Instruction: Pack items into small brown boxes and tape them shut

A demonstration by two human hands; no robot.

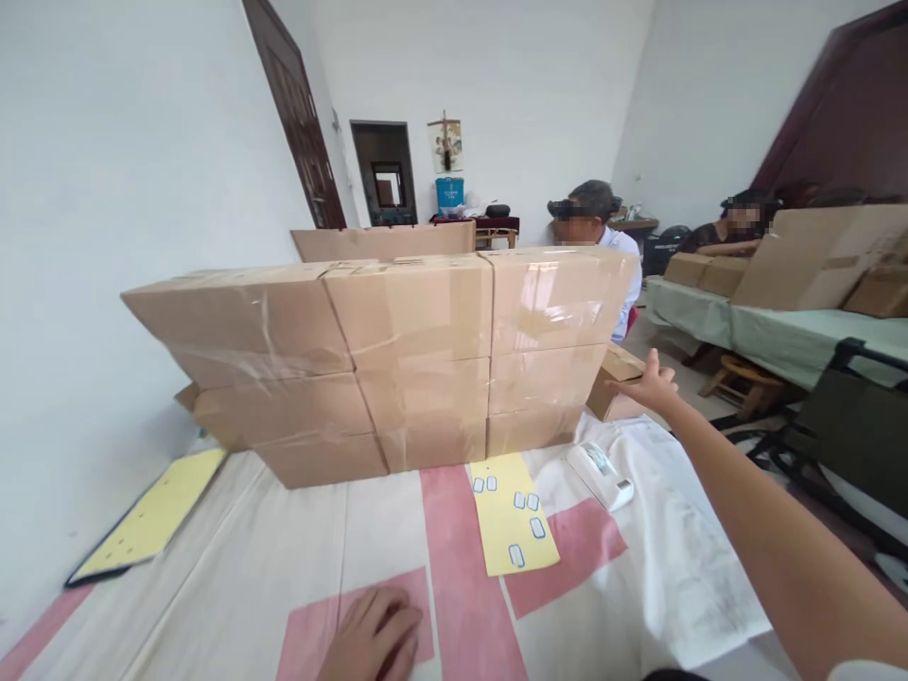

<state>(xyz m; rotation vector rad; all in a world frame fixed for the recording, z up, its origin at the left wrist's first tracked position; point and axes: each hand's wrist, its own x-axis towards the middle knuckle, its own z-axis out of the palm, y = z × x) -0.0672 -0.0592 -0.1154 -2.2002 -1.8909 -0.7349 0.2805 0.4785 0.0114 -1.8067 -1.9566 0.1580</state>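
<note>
My right hand (651, 387) reaches far out to a small cardboard box (616, 376) at the right end of the stack, its fingers extended against the box. My left hand (373, 637) lies flat on the cloth-covered table (284, 567) near the front edge, fingers loosely together, holding nothing. A wall of taped cardboard boxes (397, 359), three high, stands across the table. A yellow sticker sheet (512, 515) with several small labels lies in front of it, next to a white handheld labeller (600, 473).
A second yellow sheet on a dark board (146, 520) lies at the left by the wall. Two people sit beyond the boxes at the right. Another table (766, 331) with more cardboard boxes stands to the right, with a dark chair (844, 407) nearby.
</note>
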